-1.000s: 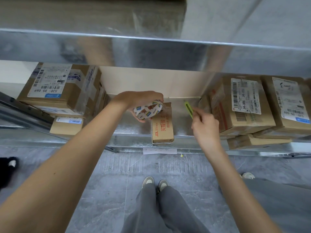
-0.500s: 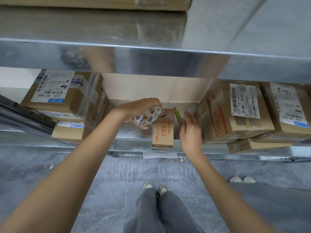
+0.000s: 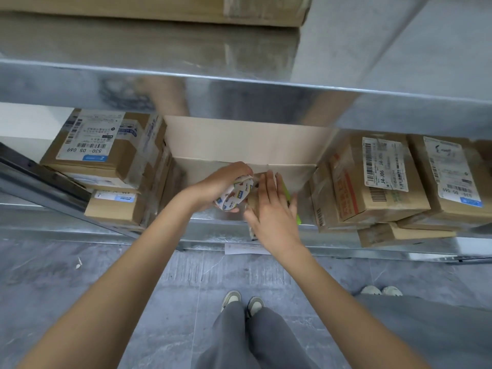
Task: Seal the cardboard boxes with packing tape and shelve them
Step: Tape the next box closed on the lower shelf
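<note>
Small cardboard box [image 3: 253, 206] sits near the front edge of the lower metal shelf [image 3: 213, 230], mid-span, mostly hidden under the right hand. Only a strip of its top and its front corner show.

Right hand [image 3: 274, 209] lies flat, palm down on the box, fingers straight and close together, pointing to the back of the shelf, thumb spread toward the left. Forearm comes in from the lower right, wrist roughly level with the shelf front edge. A yellow-green tool [image 3: 291, 202] pokes out along the outer side of that hand; can't tell if the hand pins it or it just lies beside the box.

Left hand [image 3: 223, 179] grips the tape roll [image 3: 234, 194] from above, fingers curled over the rim, thumb under. Roll is tilted, printed side face toward the camera, touching or just off the box's left side. Left forearm runs in from the lower left, wrist bent down.

Outward: stack of labelled boxes [image 3: 103, 155] toward the left end of the shelf, another labelled group [image 3: 383, 182] toward the right end. Pale cardboard panel [image 3: 245, 145] stands at the back. Upper shelf [image 3: 239, 83] overhead carries a large carton [image 3: 159, 9].
</note>
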`<state>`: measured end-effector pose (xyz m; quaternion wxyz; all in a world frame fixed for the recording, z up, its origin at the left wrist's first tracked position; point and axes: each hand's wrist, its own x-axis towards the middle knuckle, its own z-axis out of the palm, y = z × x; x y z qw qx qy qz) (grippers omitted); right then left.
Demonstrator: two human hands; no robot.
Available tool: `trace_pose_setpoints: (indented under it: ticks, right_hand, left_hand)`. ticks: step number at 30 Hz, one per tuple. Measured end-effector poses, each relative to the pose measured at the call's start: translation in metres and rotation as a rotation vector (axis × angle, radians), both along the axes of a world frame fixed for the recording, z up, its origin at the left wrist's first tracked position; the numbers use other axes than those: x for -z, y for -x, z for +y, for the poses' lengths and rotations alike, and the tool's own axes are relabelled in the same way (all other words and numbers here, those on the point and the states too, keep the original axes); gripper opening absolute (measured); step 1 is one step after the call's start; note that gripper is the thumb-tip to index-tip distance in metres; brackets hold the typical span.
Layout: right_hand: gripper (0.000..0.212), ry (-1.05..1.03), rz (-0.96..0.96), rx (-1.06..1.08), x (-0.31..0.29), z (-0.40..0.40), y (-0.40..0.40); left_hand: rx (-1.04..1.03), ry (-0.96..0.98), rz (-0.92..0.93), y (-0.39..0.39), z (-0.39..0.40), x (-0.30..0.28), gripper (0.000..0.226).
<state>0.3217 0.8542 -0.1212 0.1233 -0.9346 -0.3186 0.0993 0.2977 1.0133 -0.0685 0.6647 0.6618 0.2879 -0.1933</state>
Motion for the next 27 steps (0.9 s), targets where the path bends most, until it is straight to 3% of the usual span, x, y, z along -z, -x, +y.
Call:
trace_pose_setpoints:
  ticks: [6, 12, 16, 18, 23, 27]
  right_hand:
    - [0.071, -0.03, 0.069, -0.084, 0.0, -0.01, -0.025]
    - [0.059, -0.032, 0.136, -0.143, -0.022, -0.002, -0.04]
    - [0.035, -0.495, 0.205, -0.015, -0.024, 0.005, -0.037]
    - [0.02, -0.63, 0.32, 0.077, -0.035, 0.012, -0.031]
    - [0.004, -0.7, 0.499, 0.175, -0.042, 0.022, -0.028]
    - [0.014, -0.699, 0.522, 0.167, -0.041, 0.022, -0.026]
  left_hand:
    - [-0.214, -0.037, -0.253, 0.027, -0.015, 0.017, 0.018]
    - [-0.398, -0.043, -0.391, 0.047, -0.033, 0.023, 0.017]
    - [-0.379, -0.149, -0.478, 0.051, -0.039, 0.028, 0.024]
    - [-0.373, -0.169, -0.482, 0.052, -0.041, 0.032, 0.025]
    - [-0.374, -0.183, -0.49, 0.056, -0.043, 0.039, 0.026]
    - [-0.382, -0.186, -0.498, 0.058, -0.044, 0.038, 0.033]
